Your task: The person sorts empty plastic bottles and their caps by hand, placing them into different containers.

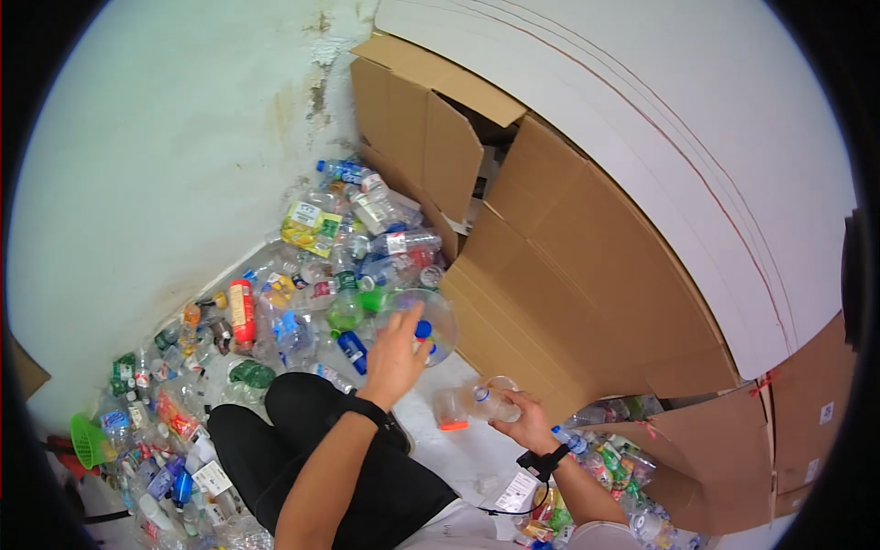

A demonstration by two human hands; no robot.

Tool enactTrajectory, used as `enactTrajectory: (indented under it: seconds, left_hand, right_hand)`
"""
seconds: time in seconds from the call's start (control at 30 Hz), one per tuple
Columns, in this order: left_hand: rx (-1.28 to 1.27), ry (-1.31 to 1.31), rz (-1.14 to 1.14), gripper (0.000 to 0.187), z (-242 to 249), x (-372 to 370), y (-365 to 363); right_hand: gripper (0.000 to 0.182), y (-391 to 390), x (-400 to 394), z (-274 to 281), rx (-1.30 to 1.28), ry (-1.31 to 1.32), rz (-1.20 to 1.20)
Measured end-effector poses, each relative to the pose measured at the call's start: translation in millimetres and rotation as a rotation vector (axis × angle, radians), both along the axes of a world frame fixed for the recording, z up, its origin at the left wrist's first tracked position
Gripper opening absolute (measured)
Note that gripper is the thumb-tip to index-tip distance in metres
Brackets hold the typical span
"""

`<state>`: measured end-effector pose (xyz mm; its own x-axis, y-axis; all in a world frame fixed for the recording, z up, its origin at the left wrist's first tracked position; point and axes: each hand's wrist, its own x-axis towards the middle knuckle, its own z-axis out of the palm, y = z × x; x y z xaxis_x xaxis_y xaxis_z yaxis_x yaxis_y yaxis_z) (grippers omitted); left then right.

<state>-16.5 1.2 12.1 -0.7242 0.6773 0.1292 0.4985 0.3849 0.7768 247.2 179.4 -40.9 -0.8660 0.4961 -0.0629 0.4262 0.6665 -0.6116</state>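
Observation:
My left hand (397, 356) reaches over a clear round plastic tub (446, 321), its fingers apart. Blue bottle caps (423, 328) show right beside the fingertips, inside or behind the tub's clear wall. My right hand (524, 420) is closed around a small clear plastic bottle (490, 403), its neck pointing left. Touching or just beside that bottle stands a clear plastic jar (450, 408) with an orange-red rim at its lower end. A dark blue bottle (352, 352) lies near my left wrist.
Heaped plastic bottles (321, 266) line the wall at left, with a red bottle (242, 312) and a green basket (89, 442). A large cardboard box (568, 275) leans at right. More bottles (614, 458) lie by my right forearm. My black-trousered knees (302, 403) are bent in front.

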Motion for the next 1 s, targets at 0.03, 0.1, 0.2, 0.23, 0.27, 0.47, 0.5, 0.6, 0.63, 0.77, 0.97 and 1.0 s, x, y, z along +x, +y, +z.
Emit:
enactTrajectory:
  seconds: [0.03,0.1,0.2,0.23,0.27,0.47,0.5,0.6,0.63,0.77,0.97,1.0]
  left_hand:
    - [0.023,0.072,0.029,0.057,-3.1,-3.6,1.0]
    - [0.061,0.121,0.048,0.061,-6.7,-5.7,1.3]
    - [0.110,-0.017,0.049,0.064,-2.3,4.0,-9.2]
    - [0.152,-0.107,0.063,0.062,-1.6,9.0,-13.3]
    - [0.194,-0.193,0.082,0.060,-4.0,13.3,-15.2]
    - [0.220,-0.385,0.149,0.052,1.3,46.6,-30.3]
    - [0.230,-0.384,0.141,0.052,4.3,50.3,-32.4]
    - [0.258,-0.399,0.137,0.052,6.3,59.0,-36.4]
    - [0.276,-0.404,0.136,0.052,6.9,60.7,-37.1]
    - [0.271,-0.436,0.147,0.052,11.9,65.7,-42.0]
    - [0.281,-0.466,0.148,0.053,17.0,70.8,-45.0]
    - [0.284,-0.469,0.153,0.053,16.7,71.3,-45.0]
  right_hand:
    - [0.064,5.5,6.5,-8.4,0.051,0.003,-0.004]
    - [0.064,17.6,19.0,-22.7,0.080,-0.053,-0.035]
    - [0.065,32.1,37.0,-41.0,0.088,-0.203,-0.102]
    - [0.066,35.4,42.2,-45.6,0.071,-0.282,-0.135]
    - [0.066,38.7,45.5,-48.5,0.081,-0.303,-0.140]
    - [0.063,62.4,51.0,-70.7,0.289,-0.619,-0.089]
    - [0.063,67.0,52.0,-75.0,0.294,-0.628,-0.082]
    - [0.057,75.0,44.1,-80.0,0.396,-0.737,-0.051]
    - [0.054,77.4,39.1,-79.8,0.417,-0.806,-0.021]
    - [0.042,83.8,19.3,-85.8,0.492,-0.968,0.060]
    - [0.033,82.6,-7.2,-81.7,0.673,-1.089,0.202]
    - [0.033,81.9,-10.9,-79.5,0.673,-1.090,0.203]
